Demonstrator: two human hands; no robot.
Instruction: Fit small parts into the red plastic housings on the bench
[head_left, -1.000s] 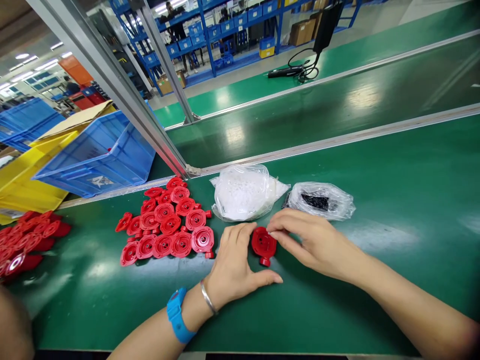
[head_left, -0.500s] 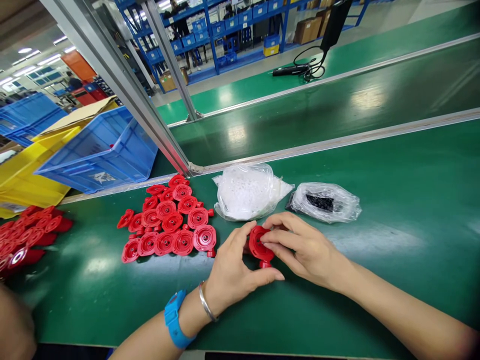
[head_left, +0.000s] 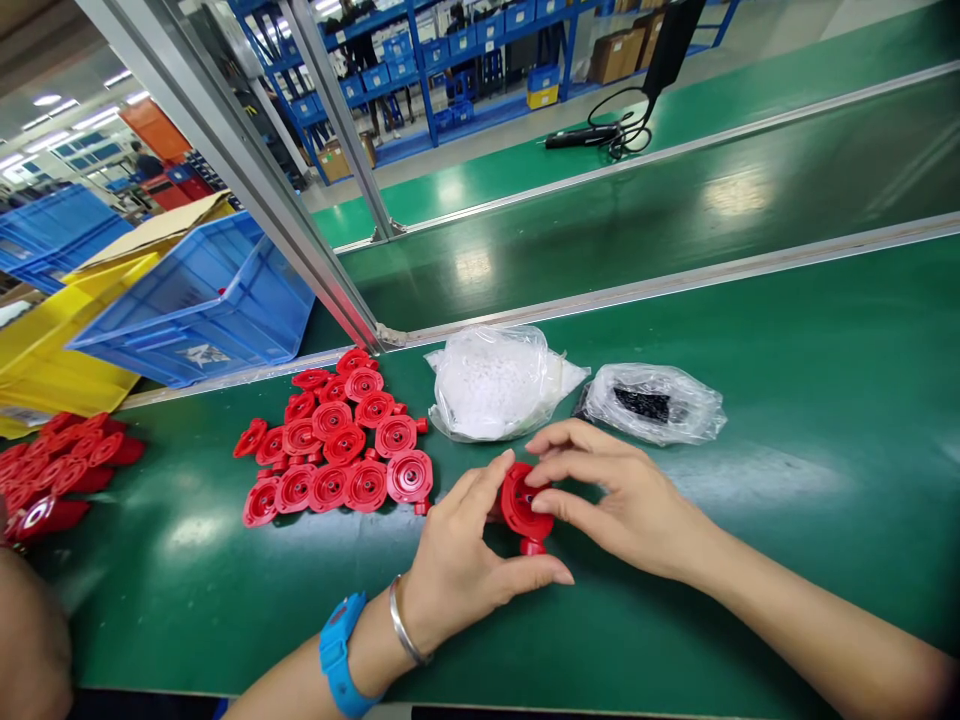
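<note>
My left hand (head_left: 461, 560) curls around a red round plastic housing (head_left: 517, 505) with a short side stub pointing toward me. My right hand (head_left: 600, 490) reaches over the housing's open face, its thumb and fingertips drawn together near the centre. Whatever may be between those fingertips is too small to make out. Several similar red housings (head_left: 330, 487) lie grouped face up on the green bench to the left. Just beyond my hands sit a clear bag of small white parts (head_left: 491, 385) and a smaller clear bag with black parts (head_left: 645, 403).
A blue bin (head_left: 202, 300) and a yellow bin (head_left: 67, 340) stand at the back left beside a metal post (head_left: 247, 170). More red parts (head_left: 60, 465) lie at far left, near another person's arm (head_left: 30, 630). A corded tool (head_left: 581, 138) rests on the far bench.
Both hands and the housing have shifted slightly toward me. My right fingers have moved a little across the housing's face, and the other person's arm at left has shifted.
</note>
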